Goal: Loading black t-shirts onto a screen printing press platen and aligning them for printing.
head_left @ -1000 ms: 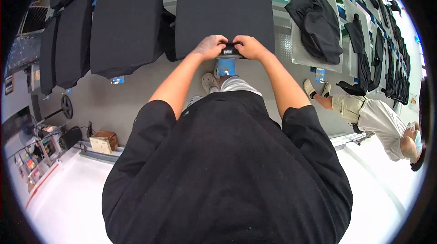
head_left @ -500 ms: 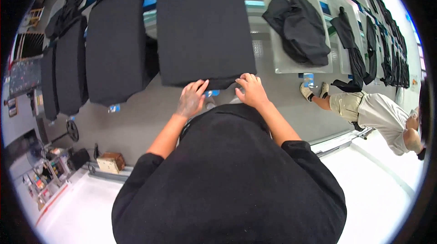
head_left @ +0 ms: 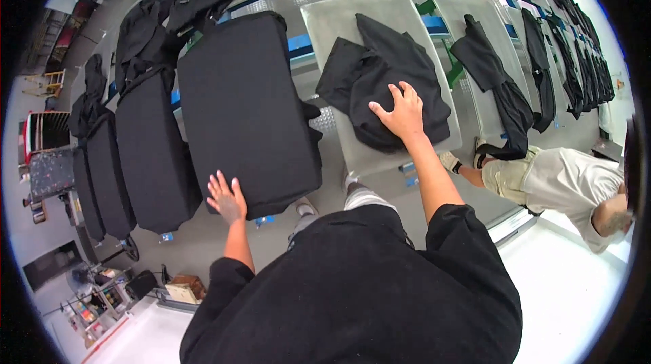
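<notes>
My left hand [head_left: 227, 198] has its fingers spread beside the lower-left corner of a black garment stretched smooth over a flat platen [head_left: 244, 99]; whether it touches the fabric I cannot tell. To the right, my right hand [head_left: 402, 111] reaches onto a loose, crumpled black garment [head_left: 373, 79], fingers apart and slightly curved, holding nothing visible. That garment lies bunched on a bare grey platen [head_left: 325, 11], whose edges show around it.
More platens carrying stretched [head_left: 152, 160] or draped black garments [head_left: 495, 86] run to both sides, with blue rails [head_left: 298, 45] between. A person in pale clothing [head_left: 563, 191] is at the right. A cluttered cart [head_left: 88, 306] stands lower left.
Both hands have left the front edge of the stretched garment. My right hand moved up and right onto the crumpled garment; my left shifted left. The view has turned, shifting the platens.
</notes>
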Tool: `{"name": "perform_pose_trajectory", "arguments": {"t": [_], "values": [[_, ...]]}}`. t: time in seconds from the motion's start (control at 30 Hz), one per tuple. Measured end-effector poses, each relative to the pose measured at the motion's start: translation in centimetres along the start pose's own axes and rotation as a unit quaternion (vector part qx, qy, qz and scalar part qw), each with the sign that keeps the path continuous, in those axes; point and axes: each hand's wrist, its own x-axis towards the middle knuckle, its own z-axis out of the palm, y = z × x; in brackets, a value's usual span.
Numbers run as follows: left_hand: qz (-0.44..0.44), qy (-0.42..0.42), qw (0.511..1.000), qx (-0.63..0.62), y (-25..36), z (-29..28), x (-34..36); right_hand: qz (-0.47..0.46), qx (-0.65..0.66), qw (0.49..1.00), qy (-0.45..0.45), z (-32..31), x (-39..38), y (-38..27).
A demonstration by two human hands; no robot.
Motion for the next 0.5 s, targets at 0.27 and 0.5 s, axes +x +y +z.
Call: {"name": "perform_pose_trajectory", "arguments": {"t": [0.27, 0.5], "values": [[-0.297, -0.043, 0.93, -0.215, -8.4, 7.1, -13.1, 0.043, 0.042, 0.998, -0.035, 6.4, 10.5, 3.0], [-0.261, -0.412, 0.839, -0.243, 2.7, 3.0, -20.9, -0.002, 0.447, 0.887, -0.111, -2.2, 3.5, 1.4]]}}
